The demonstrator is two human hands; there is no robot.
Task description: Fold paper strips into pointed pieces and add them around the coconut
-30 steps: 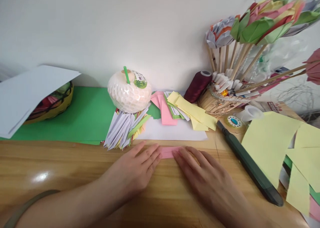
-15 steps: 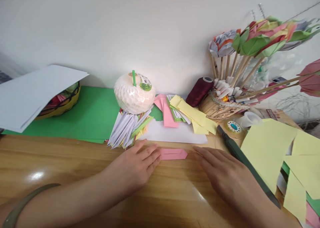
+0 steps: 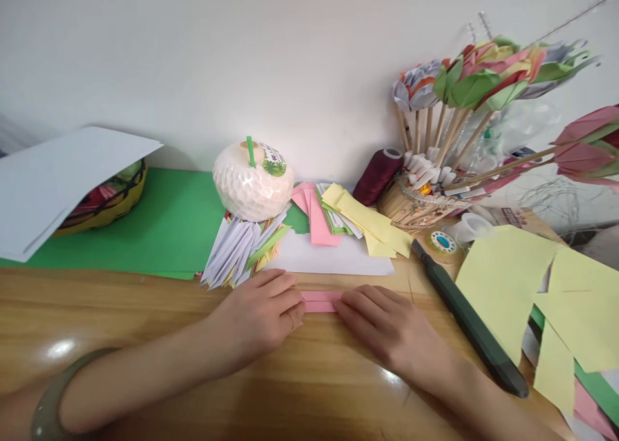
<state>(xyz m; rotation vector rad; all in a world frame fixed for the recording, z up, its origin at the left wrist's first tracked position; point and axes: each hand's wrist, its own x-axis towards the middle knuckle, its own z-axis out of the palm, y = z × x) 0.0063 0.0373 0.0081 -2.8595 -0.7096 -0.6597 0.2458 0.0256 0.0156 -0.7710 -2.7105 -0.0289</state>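
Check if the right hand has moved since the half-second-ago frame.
Yes. Left, judged against the dark green tool: the right hand was off the pink strip's right end; its fingertips are now on it.

Half a second ago, the right end of the pink strip (image 3: 320, 302) was left uncovered and its pointed tip was exposed, with the right hand (image 3: 387, 328) held apart to the right. Now that end is covered again by the right fingertips, as it was a second ago, and only the middle of the strip is left in sight between the hands. The fingers of the left hand (image 3: 264, 312), earlier spread flatter at the left end, have been drawn in and bent more. More of the pink paper flower (image 3: 583, 146) at the right is now shown, as the view has been shifted.
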